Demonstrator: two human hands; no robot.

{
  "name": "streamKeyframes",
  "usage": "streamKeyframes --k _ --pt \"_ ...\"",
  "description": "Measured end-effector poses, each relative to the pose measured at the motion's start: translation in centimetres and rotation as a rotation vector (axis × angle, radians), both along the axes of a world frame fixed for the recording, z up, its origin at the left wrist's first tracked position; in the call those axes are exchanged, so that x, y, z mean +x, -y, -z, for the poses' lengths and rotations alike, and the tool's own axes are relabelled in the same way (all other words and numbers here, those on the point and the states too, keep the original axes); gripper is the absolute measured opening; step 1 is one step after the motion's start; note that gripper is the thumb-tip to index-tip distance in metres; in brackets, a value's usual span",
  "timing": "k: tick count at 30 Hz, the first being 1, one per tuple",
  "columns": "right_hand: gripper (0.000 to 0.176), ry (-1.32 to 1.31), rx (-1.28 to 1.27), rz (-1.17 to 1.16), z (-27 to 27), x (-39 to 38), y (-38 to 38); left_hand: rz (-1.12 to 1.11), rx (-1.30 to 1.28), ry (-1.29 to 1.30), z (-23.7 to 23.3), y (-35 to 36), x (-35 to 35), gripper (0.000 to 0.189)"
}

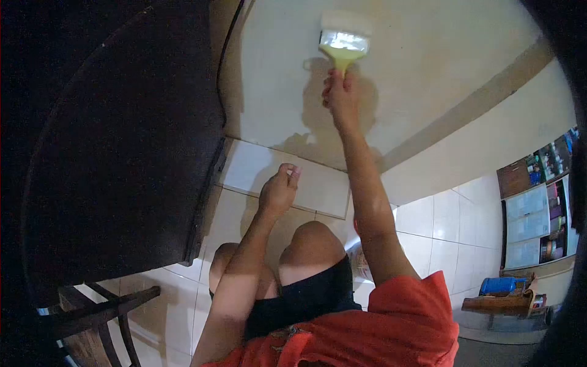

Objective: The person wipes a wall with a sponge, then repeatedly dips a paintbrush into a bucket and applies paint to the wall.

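Note:
My right hand (340, 96) is wrapped around the yellow handle of a wide paintbrush (344, 52). The brush points up, its pale bristles against the cream wall (428, 55) and its metal band catching the light. Lower and to the left, my left hand (279, 191) hovers in front of the white tile baseboard (324, 189), above my knees. Its fingers curl loosely in toward the thumb, and nothing shows in them.
A dark cabinet-like piece (116, 134) fills the left side, with a black cable beside it. At lower left is a dark wooden stool or chair (122, 309). A container (359, 260) is partly hidden by my right arm. Shelves (529, 214) stand far right beyond the tiled floor.

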State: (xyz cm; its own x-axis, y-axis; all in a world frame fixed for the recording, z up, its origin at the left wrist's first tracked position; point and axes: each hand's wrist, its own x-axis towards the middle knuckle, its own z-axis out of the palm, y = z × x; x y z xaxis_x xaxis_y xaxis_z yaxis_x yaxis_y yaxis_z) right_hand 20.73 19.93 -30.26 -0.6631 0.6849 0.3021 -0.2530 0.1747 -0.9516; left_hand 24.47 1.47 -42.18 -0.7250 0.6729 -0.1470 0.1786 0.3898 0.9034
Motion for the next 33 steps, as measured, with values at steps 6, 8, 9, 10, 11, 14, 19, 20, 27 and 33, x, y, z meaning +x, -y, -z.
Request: streamKeyframes --k 6,8,9,10,11,14,19,20,27,33 --pt "0.028 0.159 0.123 0.234 12.1 -0.6 -0.1 -0.049 -0.002 0.018 -0.6 0.8 -0.4 0.037" --pt "0.028 0.176 0.120 0.230 17.5 -0.3 -0.8 -0.060 0.002 0.016 -0.3 1.1 -0.8 0.038" --pt "0.028 0.207 -0.009 0.185 18.5 0.6 -0.1 -0.069 0.005 0.011 -0.2 1.2 -1.0 0.039" --pt "0.029 0.238 -0.140 0.140 19.4 1.7 0.9 -0.069 0.002 0.013 -0.3 1.3 -1.1 0.039" --pt "0.029 0.296 -0.242 0.143 20.4 2.6 1.8 -0.092 0.007 0.029 -0.4 1.4 -1.2 0.039" --pt "0.028 0.396 -0.530 0.130 23.8 5.7 4.1 -0.135 0.017 0.049 0.2 1.4 -1.8 0.039" --pt "0.020 0.393 -0.732 0.155 25.3 5.7 2.2 -0.167 0.057 0.055 0.5 0.9 -1.9 0.038" --pt "0.018 0.331 -0.785 0.111 24.1 5.0 1.3 -0.151 0.055 0.045 0.8 0.7 -1.9 0.038" --pt "0.013 0.154 -0.720 -0.019 10.1 2.0 1.3 -0.184 0.070 0.088 1.4 0.7 -2.4 0.040" --pt "0.017 -0.052 -0.568 -0.191 -0.7 3.4 4.1 -0.188 0.080 0.079 1.5 1.0 -2.5 0.039"
